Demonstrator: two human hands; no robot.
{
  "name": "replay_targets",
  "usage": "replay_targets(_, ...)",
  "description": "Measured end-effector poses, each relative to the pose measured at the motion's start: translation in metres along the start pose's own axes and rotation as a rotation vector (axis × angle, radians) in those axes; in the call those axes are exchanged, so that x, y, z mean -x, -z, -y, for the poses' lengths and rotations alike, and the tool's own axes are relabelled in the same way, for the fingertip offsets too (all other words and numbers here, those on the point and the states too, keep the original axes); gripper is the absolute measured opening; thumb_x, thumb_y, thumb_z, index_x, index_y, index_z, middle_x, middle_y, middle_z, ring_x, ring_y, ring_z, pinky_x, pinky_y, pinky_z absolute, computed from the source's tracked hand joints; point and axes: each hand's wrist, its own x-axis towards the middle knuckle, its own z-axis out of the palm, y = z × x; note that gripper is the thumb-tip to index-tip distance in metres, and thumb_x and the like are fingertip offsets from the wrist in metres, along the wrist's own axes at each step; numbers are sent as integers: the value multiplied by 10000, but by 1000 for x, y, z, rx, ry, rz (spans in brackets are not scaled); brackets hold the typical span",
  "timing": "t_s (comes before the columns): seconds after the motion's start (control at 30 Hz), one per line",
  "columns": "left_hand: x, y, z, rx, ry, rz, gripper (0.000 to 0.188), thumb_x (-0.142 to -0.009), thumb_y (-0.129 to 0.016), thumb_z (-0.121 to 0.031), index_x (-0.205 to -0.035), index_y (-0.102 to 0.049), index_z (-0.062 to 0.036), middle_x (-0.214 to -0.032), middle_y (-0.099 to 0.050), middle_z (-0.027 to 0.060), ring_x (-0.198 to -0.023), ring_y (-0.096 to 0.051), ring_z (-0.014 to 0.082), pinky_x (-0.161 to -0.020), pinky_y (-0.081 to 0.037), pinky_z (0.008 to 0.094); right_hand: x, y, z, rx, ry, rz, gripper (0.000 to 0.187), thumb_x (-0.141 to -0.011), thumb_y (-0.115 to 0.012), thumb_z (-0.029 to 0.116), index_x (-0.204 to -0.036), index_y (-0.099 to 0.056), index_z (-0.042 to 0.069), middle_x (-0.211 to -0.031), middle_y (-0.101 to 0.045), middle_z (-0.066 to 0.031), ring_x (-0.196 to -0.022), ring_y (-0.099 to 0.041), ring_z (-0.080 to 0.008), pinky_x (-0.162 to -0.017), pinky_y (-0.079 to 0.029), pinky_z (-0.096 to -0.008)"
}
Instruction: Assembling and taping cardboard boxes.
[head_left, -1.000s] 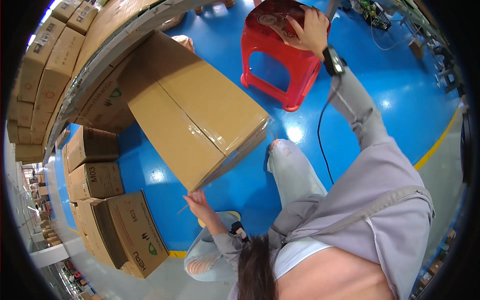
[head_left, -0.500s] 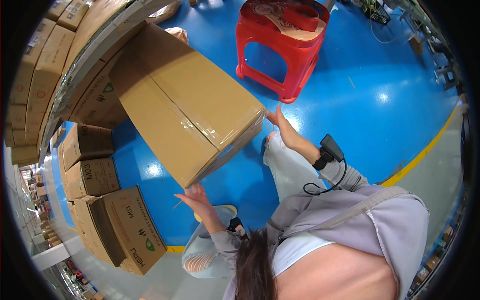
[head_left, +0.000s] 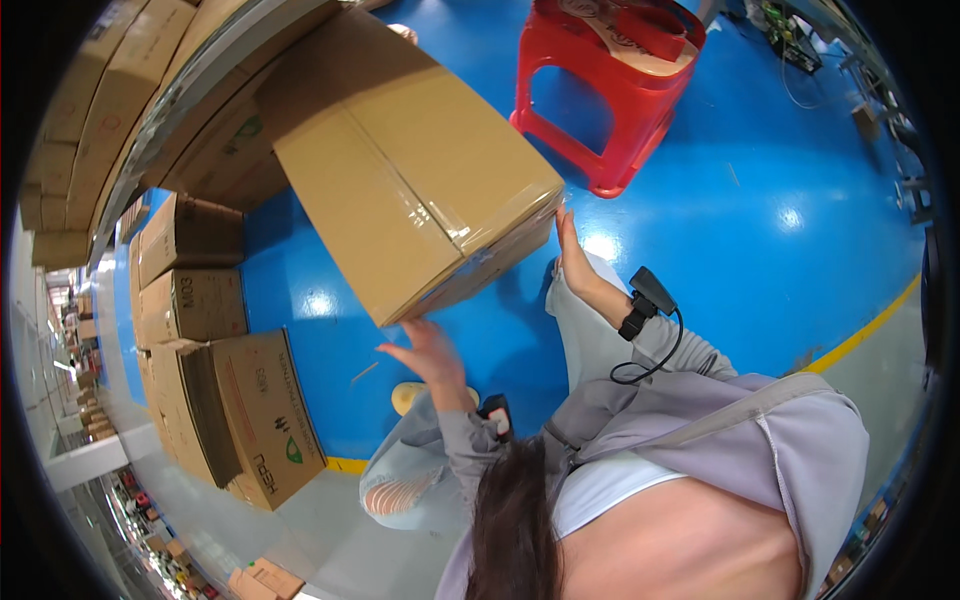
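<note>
A large taped brown cardboard box (head_left: 420,150) fills the upper middle, its clear-taped seam running toward me. At its near left corner is my left hand (head_left: 432,352), slightly blurred. The thumb stands out to the side, and the fingertips reach the box's lower edge. My right hand (head_left: 574,258) lies flat against the box at its near right corner, fingers stretched upward. Neither hand wraps round the box. Both wrists carry black strapped devices, the right one (head_left: 652,290) with a cable.
A red plastic stool (head_left: 600,100) stands beyond the box to the right. Several cartons (head_left: 205,303) stand at the left, including an open-topped carton (head_left: 262,410). A shelf edge (head_left: 150,150) with stacked cartons borders the upper left. Blue floor (head_left: 740,220) surrounds the box.
The whole view has shifted, so the stool and box appear farther right and the left cartons higher. My right hand now sits lower against the box corner; the left hand stays by its corner.
</note>
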Motion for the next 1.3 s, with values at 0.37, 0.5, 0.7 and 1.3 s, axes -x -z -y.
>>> replay_targets(0.37,-7,-74,49,-540,-509,-470,706,-957,-89,-563,-1469,16,-88,-1541,59,42,-1413,55,184,-1140,60,344,6,-25,22,54,402,-197,646,-986,-108,437,-1449,72,22,-1530,54,-155,-1415,28,-254,-1138,-22,-351)
replay_targets(0.5,-7,-65,64,-682,-565,-507,681,-973,-95,-523,-1462,56,-73,-1535,99,58,-1411,77,199,-1140,60,350,9,-40,43,80,470,-181,609,-992,-170,382,-1444,22,21,-1518,-4,-166,-1407,-24,-267,-1134,-54,-359)
replay_targets(0.7,27,-64,33,-970,-642,-486,538,-984,-385,-322,-1387,-185,-25,-1437,-210,166,-1326,-244,239,-1055,-238,330,11,17,42,226,489,-321,436,-943,-446,262,-1286,-356,7,-1316,-365,-154,-1251,-316,-250,-1051,-224,-338)
replay_targets(1.3,26,-66,-59,-1438,-417,-312,192,-905,-590,-178,-858,-582,8,-777,-616,60,-711,-575,104,-668,-456,233,-1,32,107,275,253,0,285,-847,-657,265,-780,-593,-5,-703,-528,7,-710,-463,-68,-654,-379,-220)
